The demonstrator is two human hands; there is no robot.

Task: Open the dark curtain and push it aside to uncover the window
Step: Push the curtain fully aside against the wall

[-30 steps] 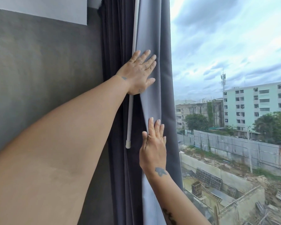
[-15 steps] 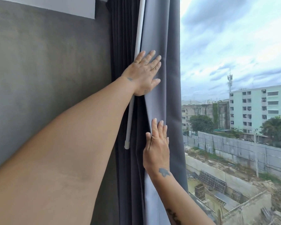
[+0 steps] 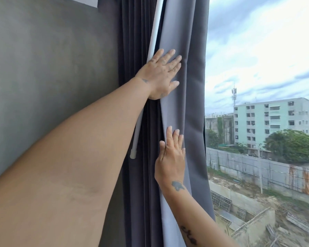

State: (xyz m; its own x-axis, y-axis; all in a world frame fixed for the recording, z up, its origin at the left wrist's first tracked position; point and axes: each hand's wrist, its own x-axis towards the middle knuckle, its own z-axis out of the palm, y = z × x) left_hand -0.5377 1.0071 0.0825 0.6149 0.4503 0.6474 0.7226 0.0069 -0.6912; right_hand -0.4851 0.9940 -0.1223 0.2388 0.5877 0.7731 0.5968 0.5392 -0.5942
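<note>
Dark curtain (image 3: 191, 107) gathered in folds against the grey wall (image 3: 52, 77), window (image 3: 260, 68) uncovered toward 3 o'clock. White wand (image 3: 154, 41) hangs among the folds. Left hand (image 3: 161, 75), fingers spread flat, presses the cloth; right hand (image 3: 170, 157), at 6 o'clock from it, lies flat likewise. Neither hand grips anything.

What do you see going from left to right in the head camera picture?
Grey wall → dark pleated curtain folds → white curtain rod → smooth grey curtain panel → window, with the pale green building outside.
</note>
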